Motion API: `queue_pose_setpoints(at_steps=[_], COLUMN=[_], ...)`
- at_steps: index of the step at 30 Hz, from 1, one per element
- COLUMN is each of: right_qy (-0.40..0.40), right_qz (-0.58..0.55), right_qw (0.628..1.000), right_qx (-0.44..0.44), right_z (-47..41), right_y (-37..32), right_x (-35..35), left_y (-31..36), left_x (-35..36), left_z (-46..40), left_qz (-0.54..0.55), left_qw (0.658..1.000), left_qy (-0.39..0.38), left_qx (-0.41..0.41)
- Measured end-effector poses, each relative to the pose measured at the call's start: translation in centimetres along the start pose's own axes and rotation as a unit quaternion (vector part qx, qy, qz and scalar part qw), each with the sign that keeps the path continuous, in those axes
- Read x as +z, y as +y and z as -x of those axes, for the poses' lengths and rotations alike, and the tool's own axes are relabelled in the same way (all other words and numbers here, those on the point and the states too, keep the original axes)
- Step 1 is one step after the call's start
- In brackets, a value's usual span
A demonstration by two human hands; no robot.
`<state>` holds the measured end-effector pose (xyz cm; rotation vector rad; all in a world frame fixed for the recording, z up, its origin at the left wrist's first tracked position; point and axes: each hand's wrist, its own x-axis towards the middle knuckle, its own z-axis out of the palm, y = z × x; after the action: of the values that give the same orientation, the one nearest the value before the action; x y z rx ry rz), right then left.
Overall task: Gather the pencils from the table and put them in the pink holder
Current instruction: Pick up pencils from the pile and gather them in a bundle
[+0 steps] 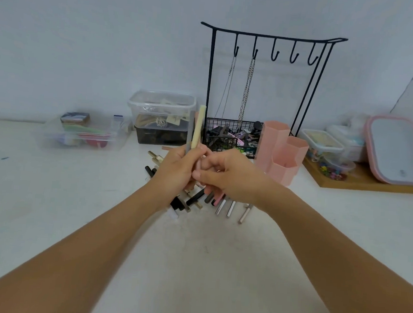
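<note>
Left hand [177, 169] clenched round upright pencils [197, 128], cream one tallest. Right hand [226, 175] pinching at the same bundle's lower end. Judged light, stiff, smooth, prone to slip: grip mid-shaft, bunched. More pencils [197, 201] loose on bench [73, 207] beneath. Pink holder [281, 152] near, right, apparently empty.

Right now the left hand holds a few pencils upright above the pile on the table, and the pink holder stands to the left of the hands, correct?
Not quite. The head view shows the pink holder to the right of the hands, beside the black wire rack. The rest holds: the left hand grips a few pencils upright above the pile on the table.
</note>
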<state>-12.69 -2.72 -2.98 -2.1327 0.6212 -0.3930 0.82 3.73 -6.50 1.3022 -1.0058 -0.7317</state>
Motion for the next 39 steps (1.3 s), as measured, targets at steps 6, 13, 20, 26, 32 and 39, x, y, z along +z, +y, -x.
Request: queue_pose_setpoints(at_steps=[6, 13, 20, 26, 32, 39], right_qy=[-0.012, -0.086, -0.103, -0.112, -0.095, 0.048], right_qz=[0.273, 0.358, 0.365, 0.357, 0.261, -0.118], right_qw=[0.961, 0.922, 0.92, 0.923, 0.959, 0.992], right_qx=[0.042, 0.118, 0.103, 0.091, 0.063, -0.014], right_z=[0.5, 0.7, 0.6, 0.5, 1.8, 1.8], right_y=[1.7, 4.0, 4.4, 4.7, 3.2, 0.5], right_x=[-5.8, -7.7, -7.2, -7.2, -9.2, -8.2], left_y=[0.1, 0.0, 0.3, 0.5, 0.3, 0.6], left_x=[-0.7, -0.9, -0.4, -0.3, -0.6, 0.1], left_z=[-0.3, -0.5, 0.0, 0.2, 0.0, 0.1], left_qz=[0.029, 0.062, 0.037, 0.023, 0.028, 0.146], left_qw=[1.0, 0.997, 0.997, 0.996, 0.996, 0.982], left_qy=[0.005, -0.003, 0.011, 0.023, 0.026, -0.045], left_qx=[-0.005, -0.036, -0.068, -0.081, -0.077, -0.107])
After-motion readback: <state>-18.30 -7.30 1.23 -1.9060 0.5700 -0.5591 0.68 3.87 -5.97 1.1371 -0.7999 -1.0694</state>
